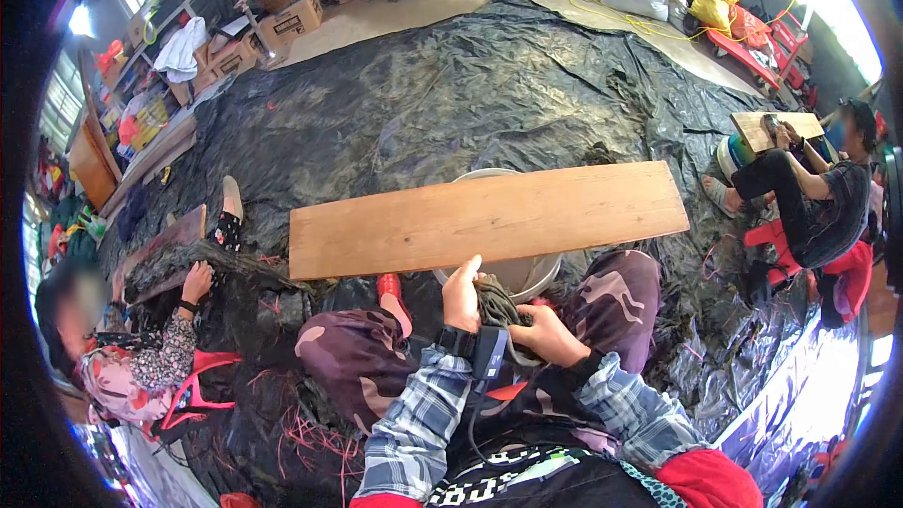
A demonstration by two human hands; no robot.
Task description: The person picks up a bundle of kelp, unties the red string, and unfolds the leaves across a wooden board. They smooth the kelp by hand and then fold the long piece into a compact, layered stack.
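Observation:
A long wooden board [489,219] lies across the mouth of a pale bucket [534,278] between my knees. Just below the board's near edge, my left hand [461,299] is closed around one side of a dark olive bundle of limp strands [497,305]. On the other side, my right hand [553,335] grips the same bundle, thumb and fingers pressed together on it. Part of the bundle is hidden behind my left hand and a small dark device [488,352] near my left wrist.
Black plastic sheeting [395,103] covers the floor. A person [141,357] sits at left by a dark board [179,249] with strands on it. Another person [828,198] works over a board [752,130] at right. Pink strings [306,442] lie at lower left.

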